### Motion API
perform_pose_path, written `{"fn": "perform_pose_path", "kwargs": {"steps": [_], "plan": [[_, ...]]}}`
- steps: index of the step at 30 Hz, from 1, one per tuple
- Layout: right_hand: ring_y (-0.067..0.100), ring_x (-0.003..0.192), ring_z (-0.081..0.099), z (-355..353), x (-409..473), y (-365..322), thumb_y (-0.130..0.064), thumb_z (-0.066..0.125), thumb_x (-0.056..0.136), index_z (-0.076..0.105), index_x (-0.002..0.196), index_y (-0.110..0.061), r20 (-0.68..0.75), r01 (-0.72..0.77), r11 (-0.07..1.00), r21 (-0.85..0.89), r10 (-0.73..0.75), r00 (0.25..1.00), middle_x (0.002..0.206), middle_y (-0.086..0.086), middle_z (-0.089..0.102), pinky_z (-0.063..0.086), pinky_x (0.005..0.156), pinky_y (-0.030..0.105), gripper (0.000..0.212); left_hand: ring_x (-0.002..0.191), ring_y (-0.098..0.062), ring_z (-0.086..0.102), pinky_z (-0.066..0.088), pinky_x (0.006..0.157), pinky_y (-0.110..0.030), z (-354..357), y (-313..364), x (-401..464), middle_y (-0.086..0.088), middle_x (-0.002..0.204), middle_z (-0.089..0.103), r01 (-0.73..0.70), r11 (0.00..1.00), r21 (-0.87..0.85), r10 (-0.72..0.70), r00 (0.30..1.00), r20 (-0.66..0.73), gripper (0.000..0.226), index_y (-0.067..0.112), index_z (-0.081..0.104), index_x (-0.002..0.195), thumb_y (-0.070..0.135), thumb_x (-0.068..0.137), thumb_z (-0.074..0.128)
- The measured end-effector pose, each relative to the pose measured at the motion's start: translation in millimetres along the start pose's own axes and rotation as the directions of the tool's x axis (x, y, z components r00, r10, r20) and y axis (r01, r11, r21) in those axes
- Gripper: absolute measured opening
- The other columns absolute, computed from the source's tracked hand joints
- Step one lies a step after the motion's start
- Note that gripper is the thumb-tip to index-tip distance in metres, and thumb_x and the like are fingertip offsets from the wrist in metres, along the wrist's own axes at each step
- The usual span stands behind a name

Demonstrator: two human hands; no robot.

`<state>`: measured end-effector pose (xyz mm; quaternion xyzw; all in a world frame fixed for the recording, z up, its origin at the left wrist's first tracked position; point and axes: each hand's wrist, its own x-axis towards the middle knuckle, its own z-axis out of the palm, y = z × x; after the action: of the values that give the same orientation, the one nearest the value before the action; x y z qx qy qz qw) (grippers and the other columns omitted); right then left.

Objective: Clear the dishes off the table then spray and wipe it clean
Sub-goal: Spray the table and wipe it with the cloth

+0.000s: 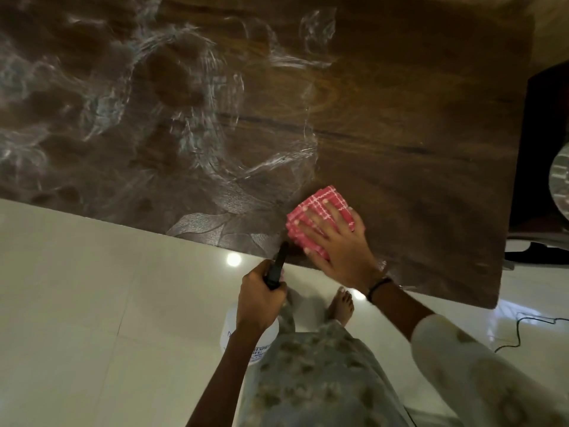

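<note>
Wiping is underway: the pink checked cloth (320, 218) is pressed flat by the right hand's (335, 241) spread fingers at the table's (400, 118) six-o'clock edge; the spray bottle (249, 334) is gripped by the left hand (261, 294). Overlapping strokes toward ten o'clock's streaks are advised.

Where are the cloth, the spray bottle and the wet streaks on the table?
pink checked cloth (320, 208), head view: bare top face beyond the fingers.
spray bottle (278, 266), head view: black trigger head above the left hand.
wet streaks (197, 131), head view: white smears on the table's left half.
</note>
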<state>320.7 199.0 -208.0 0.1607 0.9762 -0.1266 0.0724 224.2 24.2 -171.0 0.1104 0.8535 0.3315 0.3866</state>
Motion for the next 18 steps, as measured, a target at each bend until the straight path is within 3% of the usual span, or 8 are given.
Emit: {"fn": "perform_pose_path", "kwargs": {"steps": [3,7,9,12,15,18], "plan": [[0.027,0.144,0.023,12.8,-6.6,-26.2,-0.051,0.04,0.092,0.045,0.138,-0.034,0.005,0.163,0.987,0.002,-0.163,0.987,0.151,-0.004,0.037,0.018,0.112,0.059,0.049,0.047,-0.015,0.038,0.035,0.05,-0.024,-10.1,3.6,2.4,-0.002,0.058,0.058,0.012,1.0,-0.027,-0.012,1.0,0.006,0.01,0.014,0.061,0.074,0.004,0.075,0.06],[0.023,0.145,0.017,11.4,-31.7,7.2,-0.054,0.042,0.093,0.029,0.144,-0.039,0.011,0.326,0.945,-0.036,-0.325,0.946,0.153,-0.008,0.024,0.011,0.116,0.052,0.055,0.049,-0.019,0.04,0.036,0.052,-0.026,-25.8,3.9,6.5,-0.004,0.057,0.056,0.003,1.0,0.013,-0.004,1.0,0.023,0.009,0.011,0.061,0.075,0.003,0.074,0.059],[0.024,0.144,0.019,6.0,-30.2,26.3,-0.055,0.043,0.092,0.027,0.145,-0.039,0.028,0.282,0.959,-0.04,-0.281,0.959,0.153,-0.008,0.027,0.017,0.114,0.055,0.058,0.056,-0.023,0.047,0.041,0.058,-0.029,-31.9,0.6,9.9,-0.009,0.065,0.062,-0.001,1.0,0.017,0.001,1.0,0.018,0.009,0.013,0.061,0.074,0.003,0.074,0.06],[0.027,0.142,0.023,0.8,-6.1,17.4,-0.054,0.041,0.092,0.031,0.145,-0.037,0.012,0.082,0.997,-0.017,-0.081,0.997,0.151,-0.003,0.036,0.025,0.109,0.06,0.056,0.059,-0.028,0.05,0.043,0.061,-0.029,-38.8,-3.8,14.1,-0.013,0.068,0.065,0.013,1.0,0.012,-0.014,1.0,0.003,0.006,0.013,0.062,0.075,0.008,0.077,0.061],[0.028,0.143,0.022,3.3,26.2,-25.2,-0.051,0.04,0.092,0.035,0.144,-0.035,-0.034,-0.114,0.992,0.048,0.115,0.993,0.153,-0.002,0.034,0.021,0.109,0.062,0.055,0.055,-0.024,0.047,0.041,0.058,-0.025,-45.9,-3.9,17.7,-0.017,0.068,0.064,0.018,1.0,0.007,-0.018,1.0,-0.006,0.004,0.012,0.062,0.076,0.01,0.079,0.06],[0.027,0.144,0.022,12.2,39.5,-65.8,-0.05,0.042,0.092,0.04,0.142,-0.035,-0.047,-0.114,0.988,0.109,0.12,0.992,0.153,-0.005,0.035,0.017,0.11,0.061,0.052,0.053,-0.019,0.041,0.038,0.056,-0.024,-51.9,-1.9,20.5,-0.02,0.069,0.063,0.04,0.999,0.004,-0.04,0.999,-0.009,0.004,0.01,0.062,0.076,0.009,0.079,0.06]]}}
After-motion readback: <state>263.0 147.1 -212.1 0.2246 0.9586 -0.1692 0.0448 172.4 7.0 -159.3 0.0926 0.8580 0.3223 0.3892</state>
